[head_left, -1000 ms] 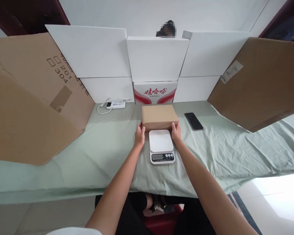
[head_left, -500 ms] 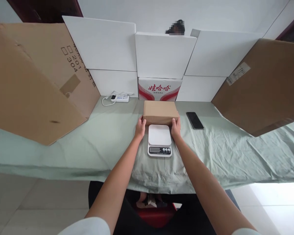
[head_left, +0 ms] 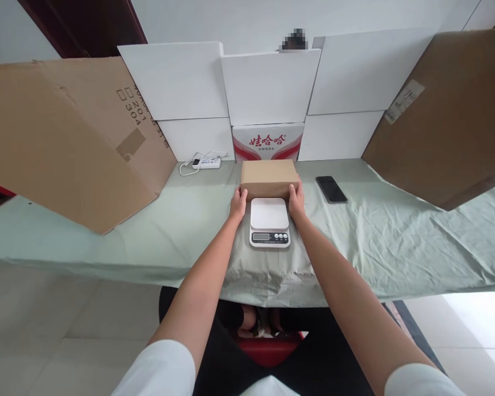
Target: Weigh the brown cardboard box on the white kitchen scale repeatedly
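Observation:
A small brown cardboard box point(head_left: 269, 171) lies on the cloth-covered table just behind a white kitchen scale point(head_left: 269, 214). My left hand point(head_left: 238, 203) grips the box at its left end, thumb on the near face. At the right end, my right hand point(head_left: 297, 199) holds it the same way; the fingers of both hands are partly hidden along the sides. The scale faces me between my wrists, its bare platform close to the box's front face and its display and buttons toward me. I cannot read any figure on the display.
A black phone point(head_left: 331, 189) lies right of the box. Back left is a white power strip point(head_left: 207, 163) with a cable. White panels and a printed carton point(head_left: 268, 142) stand behind, with large cardboard sheets point(head_left: 78, 143) at both sides. Part of a person's head shows above the panels.
The camera view has shifted, so the table, box and scale sit slightly higher in the picture. Both hands still hold the box, and it keeps its place behind the scale.

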`<state>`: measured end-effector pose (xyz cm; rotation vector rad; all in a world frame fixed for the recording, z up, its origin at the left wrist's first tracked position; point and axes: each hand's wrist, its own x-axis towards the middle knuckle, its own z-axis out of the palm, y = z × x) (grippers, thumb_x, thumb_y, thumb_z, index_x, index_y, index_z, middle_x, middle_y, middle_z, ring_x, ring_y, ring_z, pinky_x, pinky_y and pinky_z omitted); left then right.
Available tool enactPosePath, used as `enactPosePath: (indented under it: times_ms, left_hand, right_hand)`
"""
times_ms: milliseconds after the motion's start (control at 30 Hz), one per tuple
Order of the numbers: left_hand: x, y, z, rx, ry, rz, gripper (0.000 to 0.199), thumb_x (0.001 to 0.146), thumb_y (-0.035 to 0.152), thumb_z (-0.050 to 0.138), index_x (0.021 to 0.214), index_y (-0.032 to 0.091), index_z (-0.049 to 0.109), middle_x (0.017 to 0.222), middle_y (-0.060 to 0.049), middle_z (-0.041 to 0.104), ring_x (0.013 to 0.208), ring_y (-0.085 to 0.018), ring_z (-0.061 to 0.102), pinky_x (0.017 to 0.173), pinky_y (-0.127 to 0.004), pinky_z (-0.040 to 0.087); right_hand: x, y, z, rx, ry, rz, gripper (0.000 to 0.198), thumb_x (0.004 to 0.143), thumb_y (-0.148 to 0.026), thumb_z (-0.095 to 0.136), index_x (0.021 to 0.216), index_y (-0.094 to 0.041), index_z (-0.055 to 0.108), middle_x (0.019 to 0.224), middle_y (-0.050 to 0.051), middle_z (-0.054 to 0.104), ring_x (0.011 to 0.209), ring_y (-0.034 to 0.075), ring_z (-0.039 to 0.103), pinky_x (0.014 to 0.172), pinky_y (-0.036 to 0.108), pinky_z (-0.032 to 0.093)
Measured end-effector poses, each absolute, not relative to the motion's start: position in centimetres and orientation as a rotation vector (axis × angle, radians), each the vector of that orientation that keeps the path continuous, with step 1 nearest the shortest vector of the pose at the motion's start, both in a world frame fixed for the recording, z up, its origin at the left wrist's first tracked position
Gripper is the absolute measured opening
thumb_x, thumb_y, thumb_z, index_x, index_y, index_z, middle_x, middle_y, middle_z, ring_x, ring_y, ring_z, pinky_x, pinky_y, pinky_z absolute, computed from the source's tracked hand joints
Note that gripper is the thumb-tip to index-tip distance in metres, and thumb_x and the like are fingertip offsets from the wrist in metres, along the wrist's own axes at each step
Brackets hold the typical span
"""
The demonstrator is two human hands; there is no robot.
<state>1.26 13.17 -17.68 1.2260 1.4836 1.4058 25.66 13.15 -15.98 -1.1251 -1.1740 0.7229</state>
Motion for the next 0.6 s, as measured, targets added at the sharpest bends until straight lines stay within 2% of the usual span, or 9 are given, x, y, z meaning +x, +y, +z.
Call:
enactPosePath:
  times_ms: [167, 400, 600]
  left_hand:
    - [1.2, 13.3, -17.7, 1.267, 1.472, 1.423, 0.059, 0.113, 0.051, 0.058, 0.162, 0.020, 0.066, 0.162, -0.015, 0.079, 0.156, -0.036, 0.071, 0.134, -0.049, 0.054]
    - [1.1, 13.3, -17.6, 1.353, 1.401, 1.431, 0.067, 0.109, 0.064, 0.055, 0.155, 0.019, 0.071, 0.162, -0.019, 0.078, 0.158, -0.041, 0.069, 0.138, -0.056, 0.049]
    - [0.8, 12.3, -17.5, 1.398, 1.253, 1.520, 0.076, 0.107, 0.079, 0.054, 0.157, 0.024, 0.071, 0.168, -0.016, 0.075, 0.164, -0.038, 0.065, 0.141, -0.054, 0.047]
  right_hand:
    - [25.7, 13.3, -15.9, -1.082, -1.183, 0.735, 0.099, 0.094, -0.090, 0.058, 0.165, -0.022, 0.064, 0.182, 0.017, 0.061, 0.166, 0.038, 0.057, 0.152, 0.061, 0.033]
    - [25.9, 13.8, -16.1, -1.053, -1.171, 0.764, 0.103, 0.090, -0.093, 0.061, 0.166, -0.023, 0.065, 0.185, 0.016, 0.058, 0.176, 0.039, 0.047, 0.154, 0.063, 0.027]
    - [26.2, 13.6, -16.6, -0.974, -1.194, 0.730, 0.104, 0.093, -0.097, 0.056, 0.172, -0.029, 0.061, 0.190, 0.010, 0.054, 0.184, 0.037, 0.037, 0.157, 0.063, 0.019]
